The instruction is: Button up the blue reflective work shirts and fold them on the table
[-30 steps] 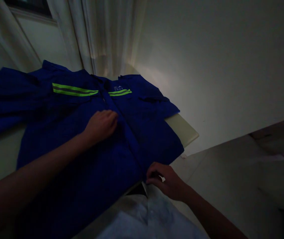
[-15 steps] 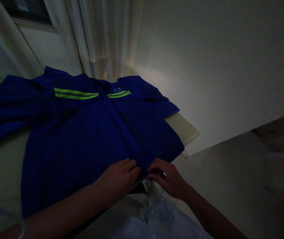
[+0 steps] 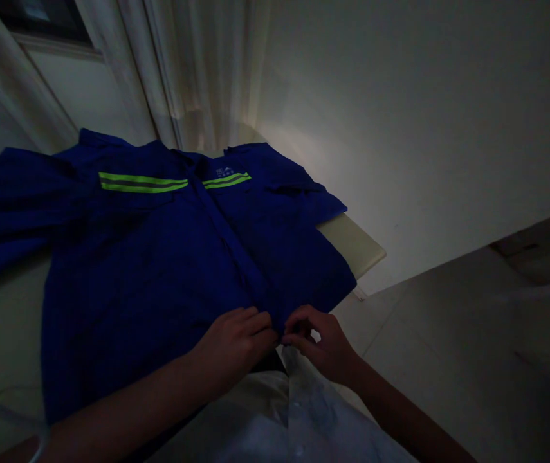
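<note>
A dark blue work jacket lies spread front side up, with yellow-green reflective stripes across its chest and a small white print on one side. Its front placket runs down toward me, to the bottom hem. There my left hand is closed on the jacket's edge, fingers curled over the cloth. Close beside it, my right hand pinches the hem at the foot of the placket between thumb and forefinger. Whether a zip or button lies between the fingertips is too dark to tell.
The jacket rests on a pale table whose corner juts out at the right. A wall and curtains stand behind it. At the lower left lies a thin pale cord. Tiled floor shows on the right.
My left hand has shifted slightly right, closing the gap to my right hand at the hem. The right hand keeps its pinch; the view has moved a little.
</note>
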### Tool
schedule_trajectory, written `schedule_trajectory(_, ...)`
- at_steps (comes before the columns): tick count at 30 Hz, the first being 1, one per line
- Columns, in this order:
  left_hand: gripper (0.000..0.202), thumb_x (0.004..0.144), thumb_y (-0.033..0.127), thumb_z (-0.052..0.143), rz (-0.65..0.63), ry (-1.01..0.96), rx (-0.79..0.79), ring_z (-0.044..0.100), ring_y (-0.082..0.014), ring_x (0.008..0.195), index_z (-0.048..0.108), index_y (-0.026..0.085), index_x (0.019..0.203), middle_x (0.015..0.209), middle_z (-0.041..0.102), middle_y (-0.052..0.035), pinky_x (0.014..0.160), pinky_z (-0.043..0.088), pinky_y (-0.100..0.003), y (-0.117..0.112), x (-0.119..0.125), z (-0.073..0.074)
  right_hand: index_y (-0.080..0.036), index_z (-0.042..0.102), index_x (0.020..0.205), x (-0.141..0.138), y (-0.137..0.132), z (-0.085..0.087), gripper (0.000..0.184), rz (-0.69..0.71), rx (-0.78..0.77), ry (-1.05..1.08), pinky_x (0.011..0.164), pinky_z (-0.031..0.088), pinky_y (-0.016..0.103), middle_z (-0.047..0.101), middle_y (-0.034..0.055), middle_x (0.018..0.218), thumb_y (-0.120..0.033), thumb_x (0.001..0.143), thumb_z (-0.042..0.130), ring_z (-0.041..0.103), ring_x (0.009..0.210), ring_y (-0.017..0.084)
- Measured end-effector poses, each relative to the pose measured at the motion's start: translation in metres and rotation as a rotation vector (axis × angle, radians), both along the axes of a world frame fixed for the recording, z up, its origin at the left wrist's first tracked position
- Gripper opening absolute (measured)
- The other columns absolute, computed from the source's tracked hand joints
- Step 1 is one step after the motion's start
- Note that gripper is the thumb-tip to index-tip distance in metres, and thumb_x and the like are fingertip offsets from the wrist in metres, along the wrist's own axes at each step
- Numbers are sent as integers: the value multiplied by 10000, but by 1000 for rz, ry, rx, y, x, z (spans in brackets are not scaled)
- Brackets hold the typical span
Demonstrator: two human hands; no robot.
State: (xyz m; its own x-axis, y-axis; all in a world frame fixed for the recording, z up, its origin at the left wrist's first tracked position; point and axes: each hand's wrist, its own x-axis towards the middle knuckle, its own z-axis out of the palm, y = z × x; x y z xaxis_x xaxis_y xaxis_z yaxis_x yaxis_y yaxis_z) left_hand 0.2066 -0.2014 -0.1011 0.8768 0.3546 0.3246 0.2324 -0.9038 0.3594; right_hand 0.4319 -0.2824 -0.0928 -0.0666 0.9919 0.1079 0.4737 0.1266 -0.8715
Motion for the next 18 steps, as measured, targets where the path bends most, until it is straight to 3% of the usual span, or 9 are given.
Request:
schedule_trajectory(6, 170, 1034, 226, 606, -1, -99, 73, 486, -183, 721, 604, 214, 864, 829, 597, 11, 626, 336, -358, -1, 1, -5, -214, 691, 949, -1, 1, 1, 167, -10, -32, 84, 579, 464, 227, 675, -25, 764, -312, 891, 813, 599, 616, 109)
schedule_trajectory(18, 93, 1039, 164, 570, 40, -221, 253, 524, -193, 760, 662, 161, 1032, 873, 644, -19, 668, 365, -373, -7, -5, -3, -207, 677, 864, -17, 0, -10, 137, -141, 2, 107, 585, 437, 237, 693, -9, 801, -281, 889, 790, 574, 619, 110)
